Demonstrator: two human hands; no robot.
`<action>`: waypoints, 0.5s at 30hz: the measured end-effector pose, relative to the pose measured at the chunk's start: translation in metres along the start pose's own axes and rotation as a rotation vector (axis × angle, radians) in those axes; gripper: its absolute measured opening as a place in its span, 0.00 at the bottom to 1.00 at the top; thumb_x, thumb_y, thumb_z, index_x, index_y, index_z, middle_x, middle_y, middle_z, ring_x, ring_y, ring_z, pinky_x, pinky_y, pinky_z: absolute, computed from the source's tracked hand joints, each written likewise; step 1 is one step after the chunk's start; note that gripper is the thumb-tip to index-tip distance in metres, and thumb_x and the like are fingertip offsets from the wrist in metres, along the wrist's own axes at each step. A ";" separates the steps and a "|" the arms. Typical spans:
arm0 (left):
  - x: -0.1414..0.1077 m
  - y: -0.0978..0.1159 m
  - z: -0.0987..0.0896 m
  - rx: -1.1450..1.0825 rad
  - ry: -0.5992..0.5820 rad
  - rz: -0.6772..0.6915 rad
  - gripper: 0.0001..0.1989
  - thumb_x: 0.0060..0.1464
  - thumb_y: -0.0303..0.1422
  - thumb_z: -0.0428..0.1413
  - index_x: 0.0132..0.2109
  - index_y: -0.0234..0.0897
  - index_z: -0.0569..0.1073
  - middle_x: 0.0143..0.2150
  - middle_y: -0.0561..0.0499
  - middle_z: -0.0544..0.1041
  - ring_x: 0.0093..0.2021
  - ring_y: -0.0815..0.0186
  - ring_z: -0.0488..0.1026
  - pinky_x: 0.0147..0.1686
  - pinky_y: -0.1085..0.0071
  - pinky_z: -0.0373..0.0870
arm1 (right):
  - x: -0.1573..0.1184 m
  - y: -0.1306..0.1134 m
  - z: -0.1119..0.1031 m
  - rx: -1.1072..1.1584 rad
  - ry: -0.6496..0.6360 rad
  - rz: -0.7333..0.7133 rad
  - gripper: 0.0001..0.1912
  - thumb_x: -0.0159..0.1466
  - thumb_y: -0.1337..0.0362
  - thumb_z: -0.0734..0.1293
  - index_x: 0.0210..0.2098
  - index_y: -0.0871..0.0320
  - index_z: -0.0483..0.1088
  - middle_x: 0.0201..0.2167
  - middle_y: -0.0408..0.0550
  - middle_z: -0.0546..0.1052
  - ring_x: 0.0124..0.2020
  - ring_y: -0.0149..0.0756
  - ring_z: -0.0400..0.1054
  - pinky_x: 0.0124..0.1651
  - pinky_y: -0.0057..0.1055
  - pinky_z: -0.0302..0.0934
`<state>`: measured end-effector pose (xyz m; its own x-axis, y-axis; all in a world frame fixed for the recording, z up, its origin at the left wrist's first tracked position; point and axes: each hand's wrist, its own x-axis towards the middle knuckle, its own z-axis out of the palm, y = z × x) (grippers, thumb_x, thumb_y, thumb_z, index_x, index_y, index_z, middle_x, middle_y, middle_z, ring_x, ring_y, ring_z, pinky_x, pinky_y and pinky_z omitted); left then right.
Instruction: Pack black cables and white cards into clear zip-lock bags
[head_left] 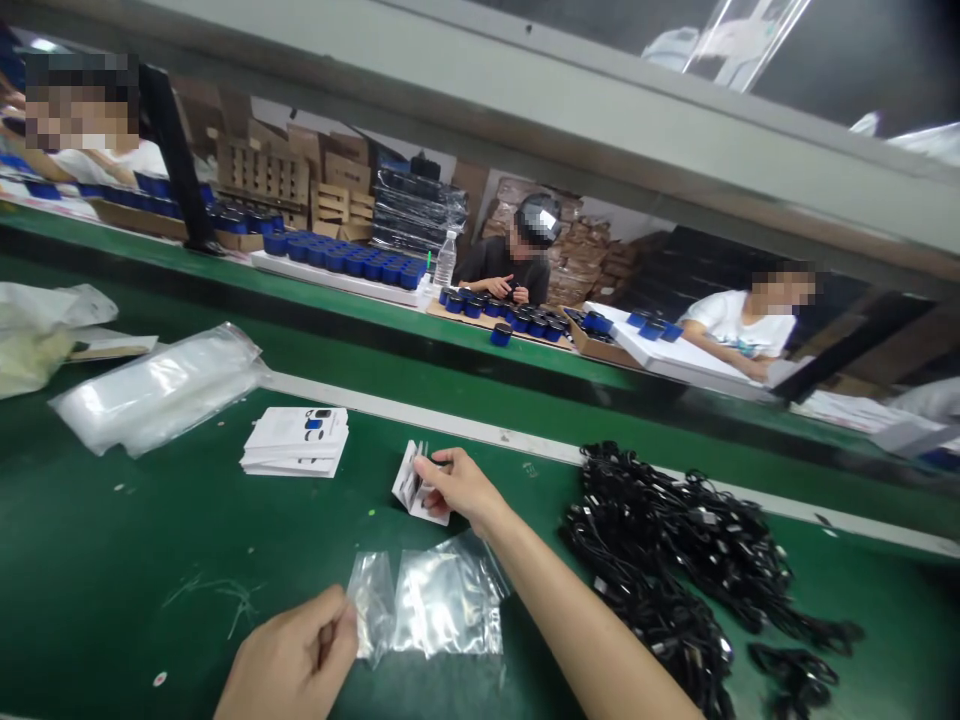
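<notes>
Pinching a slippery plastic bag [373,605] at its edge in my left hand [292,648], I hold a stiff white card [409,488] in my right hand [459,487].

Black cables [652,540] on green bench mat [112,520] (white-edged)

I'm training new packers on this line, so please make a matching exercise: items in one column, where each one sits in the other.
Items:
1. black cables
2. stack of white printed cards
3. clear plastic bag
4. blue round containers

Places:
A. at the left hand
B. on the far bench
C. right of the right hand
D. left of the folded white card

Pairs: 1-C, 2-D, 3-A, 4-B
</notes>
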<state>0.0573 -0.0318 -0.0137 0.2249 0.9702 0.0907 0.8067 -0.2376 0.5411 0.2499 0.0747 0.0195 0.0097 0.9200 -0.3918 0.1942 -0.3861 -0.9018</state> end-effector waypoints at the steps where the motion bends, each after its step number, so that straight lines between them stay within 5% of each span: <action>1: 0.000 0.001 -0.001 -0.037 0.000 -0.018 0.15 0.55 0.36 0.44 0.21 0.42 0.56 0.16 0.60 0.57 0.17 0.71 0.62 0.19 0.79 0.56 | 0.000 0.000 -0.002 -0.032 -0.011 0.003 0.13 0.67 0.60 0.63 0.48 0.61 0.67 0.41 0.48 0.73 0.34 0.33 0.71 0.35 0.34 0.69; 5: 0.003 0.000 -0.005 -0.338 0.004 -0.194 0.18 0.56 0.43 0.44 0.22 0.41 0.63 0.15 0.60 0.62 0.16 0.71 0.63 0.18 0.77 0.58 | -0.014 0.002 -0.015 -0.133 0.059 -0.086 0.08 0.66 0.64 0.63 0.35 0.63 0.69 0.30 0.43 0.73 0.27 0.30 0.68 0.30 0.28 0.64; 8: 0.010 -0.007 -0.009 -0.615 0.017 -0.302 0.20 0.54 0.49 0.46 0.24 0.40 0.69 0.18 0.56 0.72 0.18 0.68 0.71 0.23 0.75 0.68 | -0.050 0.008 -0.019 -0.212 0.166 -0.230 0.11 0.65 0.66 0.62 0.26 0.61 0.67 0.22 0.40 0.68 0.25 0.30 0.64 0.28 0.26 0.55; 11: 0.018 -0.008 -0.009 -0.703 0.080 -0.327 0.20 0.53 0.50 0.47 0.33 0.39 0.72 0.25 0.51 0.79 0.25 0.62 0.77 0.28 0.70 0.75 | -0.094 0.022 -0.004 -0.293 0.151 -0.344 0.11 0.64 0.64 0.61 0.26 0.58 0.68 0.24 0.42 0.71 0.27 0.33 0.64 0.29 0.27 0.53; 15: 0.023 0.006 -0.004 -0.608 0.139 -0.242 0.18 0.54 0.49 0.47 0.29 0.40 0.70 0.21 0.56 0.75 0.22 0.66 0.74 0.24 0.74 0.71 | -0.123 0.049 0.033 -0.522 0.189 -0.729 0.09 0.61 0.70 0.61 0.26 0.56 0.68 0.24 0.43 0.71 0.27 0.35 0.65 0.31 0.29 0.54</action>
<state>0.0653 -0.0108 -0.0043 -0.0292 0.9995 -0.0076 0.3648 0.0178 0.9309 0.2256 -0.0598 0.0174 -0.1382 0.9374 0.3195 0.6336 0.3317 -0.6990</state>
